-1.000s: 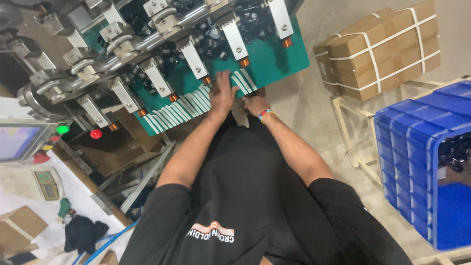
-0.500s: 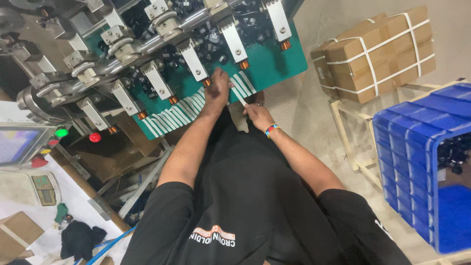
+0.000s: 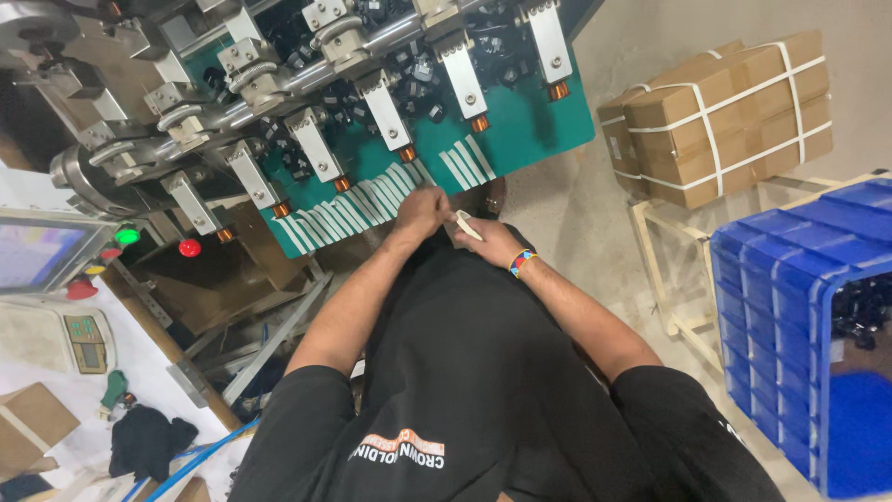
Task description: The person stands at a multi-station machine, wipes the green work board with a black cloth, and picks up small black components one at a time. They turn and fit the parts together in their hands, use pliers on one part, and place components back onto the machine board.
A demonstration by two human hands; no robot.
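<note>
Well to the right of your fingers (image 3: pixel 437 206) and a little above them, a bundle of brown cardboard cartons (image 3: pixel 720 116) sits on a pale wooden frame (image 3: pixel 660 270), bound with white straps. Below and right of that, far from your fingers, stands a blue plastic crate (image 3: pixel 790 307), open-sided, with a white label patch (image 3: pixel 839 350) inside it. Far to your fingers' left, at the edge, a tilted grey-framed screen (image 3: pixel 42 256) glows bluish. Below it lies a small scale with a green display (image 3: pixel 82 332). In the lower left corner, a small brown cardboard box (image 3: pixel 32 423) rests on the white desk (image 3: pixel 139 372).
</note>
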